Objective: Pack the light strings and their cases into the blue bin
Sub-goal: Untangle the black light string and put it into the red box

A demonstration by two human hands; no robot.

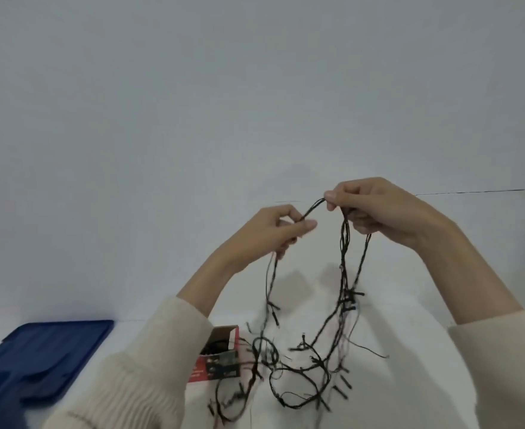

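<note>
Both hands, left hand (281, 229) and right hand (375, 209), pinch one dark light string (343, 274); one open case (221, 351), one blue lid (44, 357) nearby.

We hold both arms raised in front of us, cream knitted sleeves pushed back from bare forearms. Our left hand (275, 232) sits lower, thumb pressed to curled fingers in a pinch. Our right hand (375, 209) sits higher and just beside it, fingertips pinched, remaining fingers curled in.
</note>
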